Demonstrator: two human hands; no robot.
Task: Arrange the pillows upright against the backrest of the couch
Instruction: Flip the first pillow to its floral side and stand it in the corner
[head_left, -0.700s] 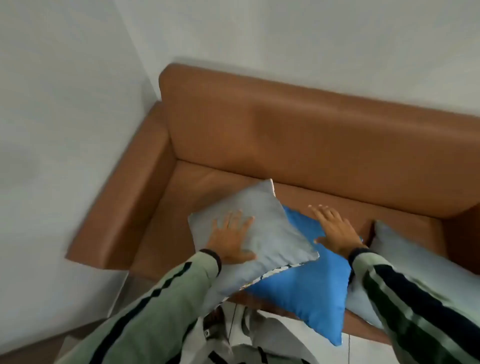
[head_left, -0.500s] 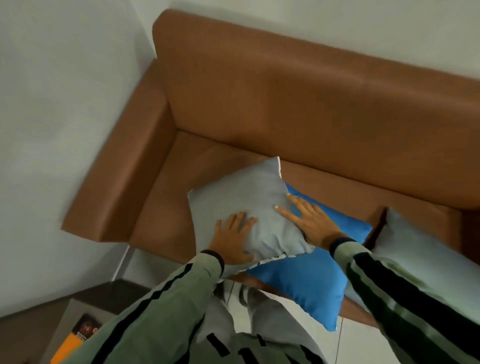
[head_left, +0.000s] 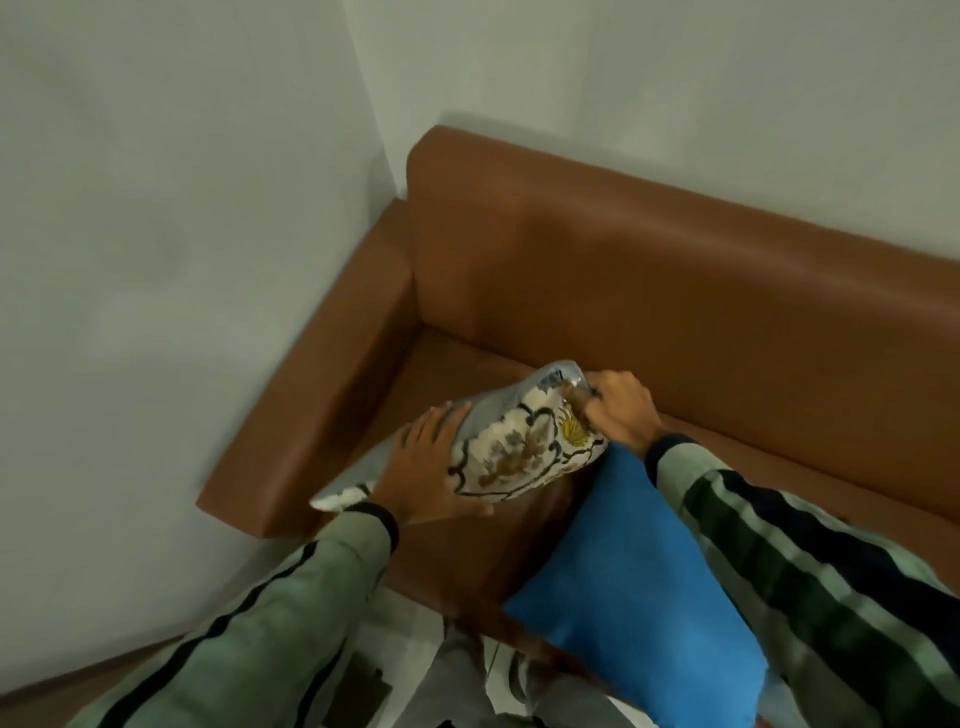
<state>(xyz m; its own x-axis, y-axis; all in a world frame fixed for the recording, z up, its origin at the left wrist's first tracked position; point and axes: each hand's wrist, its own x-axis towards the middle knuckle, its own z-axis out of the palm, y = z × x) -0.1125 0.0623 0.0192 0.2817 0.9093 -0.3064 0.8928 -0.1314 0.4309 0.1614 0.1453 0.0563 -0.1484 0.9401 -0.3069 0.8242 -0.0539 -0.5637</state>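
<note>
I hold a grey pillow with a floral-patterned face (head_left: 524, 447) above the seat of the brown couch (head_left: 675, 291), tilted on edge so the patterned side faces me. My left hand (head_left: 423, 467) grips its lower left side. My right hand (head_left: 618, 410) pinches its upper right corner. A blue pillow (head_left: 639, 592) lies flat on the seat under my right forearm, overhanging the front edge. The backrest (head_left: 649, 249) behind the lifted pillow is bare.
The couch's left armrest (head_left: 322, 415) stands close to a white wall (head_left: 182, 260) on the left. Another white wall runs behind the backrest. My legs and the floor show at the bottom of the view.
The grey pillow was lying flat on the blue one under both palms; both hands now grip it and have lifted and turned it, showing its floral side.
</note>
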